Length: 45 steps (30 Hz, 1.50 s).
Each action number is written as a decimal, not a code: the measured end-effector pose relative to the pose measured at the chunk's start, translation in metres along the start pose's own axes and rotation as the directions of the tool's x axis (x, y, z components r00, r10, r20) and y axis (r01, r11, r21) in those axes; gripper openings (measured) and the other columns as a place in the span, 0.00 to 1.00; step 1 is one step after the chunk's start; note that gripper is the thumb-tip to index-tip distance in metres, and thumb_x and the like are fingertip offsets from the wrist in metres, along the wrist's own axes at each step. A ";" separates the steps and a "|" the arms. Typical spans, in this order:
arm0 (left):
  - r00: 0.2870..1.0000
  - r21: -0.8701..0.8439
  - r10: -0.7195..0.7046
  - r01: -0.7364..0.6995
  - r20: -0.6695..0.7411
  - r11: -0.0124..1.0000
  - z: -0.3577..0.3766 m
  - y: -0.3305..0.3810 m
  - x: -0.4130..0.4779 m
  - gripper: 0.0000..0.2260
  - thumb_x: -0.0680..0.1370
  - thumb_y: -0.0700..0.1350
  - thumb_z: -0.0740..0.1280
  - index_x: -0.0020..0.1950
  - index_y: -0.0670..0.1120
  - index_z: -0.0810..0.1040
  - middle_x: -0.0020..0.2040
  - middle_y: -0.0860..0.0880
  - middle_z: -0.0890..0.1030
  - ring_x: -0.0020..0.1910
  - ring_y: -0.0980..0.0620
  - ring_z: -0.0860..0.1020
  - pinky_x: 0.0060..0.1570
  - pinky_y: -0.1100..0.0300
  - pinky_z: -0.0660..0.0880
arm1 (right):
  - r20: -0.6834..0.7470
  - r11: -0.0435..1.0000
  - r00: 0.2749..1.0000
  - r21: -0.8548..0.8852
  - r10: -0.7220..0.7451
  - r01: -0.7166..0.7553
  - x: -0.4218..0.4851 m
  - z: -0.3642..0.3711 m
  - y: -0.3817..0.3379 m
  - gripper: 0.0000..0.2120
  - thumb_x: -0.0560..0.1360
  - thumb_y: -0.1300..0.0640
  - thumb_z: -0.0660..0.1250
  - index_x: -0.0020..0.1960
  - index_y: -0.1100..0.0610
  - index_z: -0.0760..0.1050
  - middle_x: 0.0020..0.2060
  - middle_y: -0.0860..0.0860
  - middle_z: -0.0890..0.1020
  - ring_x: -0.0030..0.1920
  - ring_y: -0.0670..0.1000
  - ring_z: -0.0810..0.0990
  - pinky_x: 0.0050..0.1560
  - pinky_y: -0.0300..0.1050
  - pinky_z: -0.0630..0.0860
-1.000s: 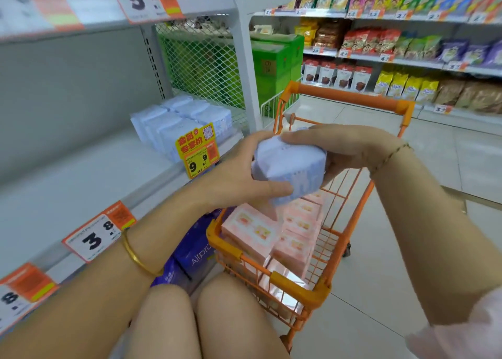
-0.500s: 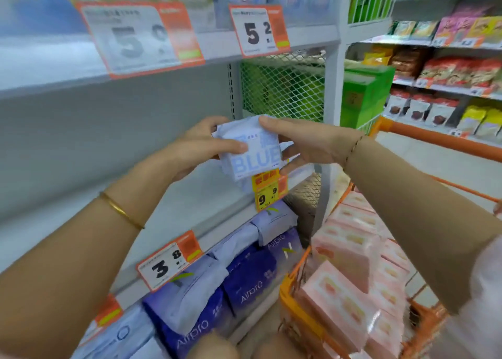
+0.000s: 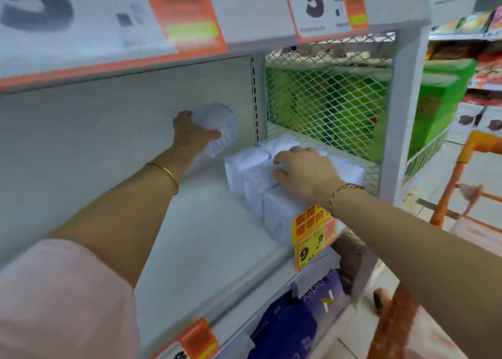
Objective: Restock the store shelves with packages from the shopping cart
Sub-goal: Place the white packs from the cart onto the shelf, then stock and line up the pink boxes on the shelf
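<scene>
The single view was taken from the camera on the person's head; it looked forward and down into the bay of a store shelf, from very near. The yellow price tag on the shelf's front edge lay a little right of and below the picture's middle. The upper shelf ran large and blurred high above the tag; the lens was wide, so the lines bent at the borders. Both forearms entered from the bottom corners. The left hand, with a white package, was far behind the tag; the right hand was just behind it. Right of the tag, the orange shopping cart showed at the edge.
</scene>
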<state>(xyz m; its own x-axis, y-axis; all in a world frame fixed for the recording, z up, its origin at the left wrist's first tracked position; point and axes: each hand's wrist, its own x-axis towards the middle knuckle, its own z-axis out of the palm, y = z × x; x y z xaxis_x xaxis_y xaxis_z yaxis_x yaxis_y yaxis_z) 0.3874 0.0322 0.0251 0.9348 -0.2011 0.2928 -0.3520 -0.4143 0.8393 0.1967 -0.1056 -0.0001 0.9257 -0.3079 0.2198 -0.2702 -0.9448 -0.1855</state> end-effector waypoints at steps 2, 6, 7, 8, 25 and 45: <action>1.000 0.036 0.003 -0.003 0.002 0.999 0.012 -0.009 0.010 0.34 0.67 0.39 0.77 0.67 0.35 0.65 0.66 0.40 0.70 0.63 0.45 0.72 0.56 0.56 0.73 | 0.008 1.000 1.000 -0.029 -0.008 0.008 0.000 0.005 -0.001 0.16 0.79 0.50 0.56 0.64 0.51 0.71 0.60 0.54 0.72 0.63 0.59 0.67 0.55 0.50 0.67; 0.995 0.104 -0.018 0.008 0.101 0.995 0.031 -0.019 0.022 0.38 0.68 0.40 0.76 0.72 0.40 0.59 0.70 0.40 0.63 0.68 0.43 0.67 0.64 0.52 0.69 | 0.037 0.998 0.999 -0.050 -0.021 0.023 -0.001 0.010 -0.003 0.15 0.78 0.50 0.57 0.63 0.51 0.71 0.60 0.54 0.71 0.64 0.59 0.66 0.58 0.52 0.67; 0.992 0.104 -0.021 0.007 0.128 0.995 0.036 -0.022 0.023 0.37 0.69 0.40 0.75 0.72 0.41 0.59 0.70 0.40 0.62 0.68 0.43 0.66 0.63 0.53 0.69 | 0.036 0.999 0.999 -0.045 -0.021 0.022 -0.001 0.010 -0.003 0.15 0.78 0.51 0.57 0.63 0.51 0.71 0.61 0.54 0.71 0.64 0.60 0.66 0.59 0.52 0.67; 0.989 0.117 -0.020 0.002 0.148 0.993 0.042 -0.024 0.023 0.35 0.70 0.39 0.74 0.72 0.43 0.60 0.70 0.40 0.62 0.67 0.42 0.67 0.62 0.54 0.69 | 0.033 0.999 0.999 -0.040 -0.020 0.022 -0.001 0.010 -0.003 0.15 0.78 0.51 0.58 0.63 0.51 0.71 0.61 0.55 0.71 0.64 0.60 0.66 0.59 0.52 0.68; 0.919 0.239 -0.234 0.162 0.316 0.958 0.058 -0.044 0.028 0.24 0.74 0.42 0.65 0.70 0.50 0.67 0.67 0.40 0.69 0.62 0.40 0.72 0.58 0.52 0.72 | 0.043 1.000 0.999 -0.019 -0.001 0.002 0.000 0.013 -0.005 0.16 0.79 0.52 0.57 0.65 0.53 0.70 0.61 0.56 0.70 0.64 0.59 0.66 0.62 0.53 0.68; 0.784 -0.173 0.335 -0.287 0.522 0.942 0.052 0.110 -0.320 0.13 0.73 0.34 0.64 0.54 0.48 0.76 0.54 0.47 0.72 0.49 0.51 0.73 0.49 0.59 0.72 | 0.125 0.963 0.973 0.165 0.193 -0.213 -0.260 -0.113 0.091 0.13 0.79 0.57 0.61 0.62 0.54 0.75 0.57 0.53 0.78 0.54 0.51 0.75 0.50 0.37 0.66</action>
<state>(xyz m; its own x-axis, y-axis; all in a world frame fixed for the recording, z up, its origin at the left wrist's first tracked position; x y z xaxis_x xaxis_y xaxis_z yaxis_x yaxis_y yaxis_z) 0.0471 0.0047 -0.0007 0.5904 -0.7601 0.2713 -0.5920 -0.1793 0.7857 -0.0979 -0.1240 0.0339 0.8816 -0.4684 0.0583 -0.4135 -0.8260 -0.3831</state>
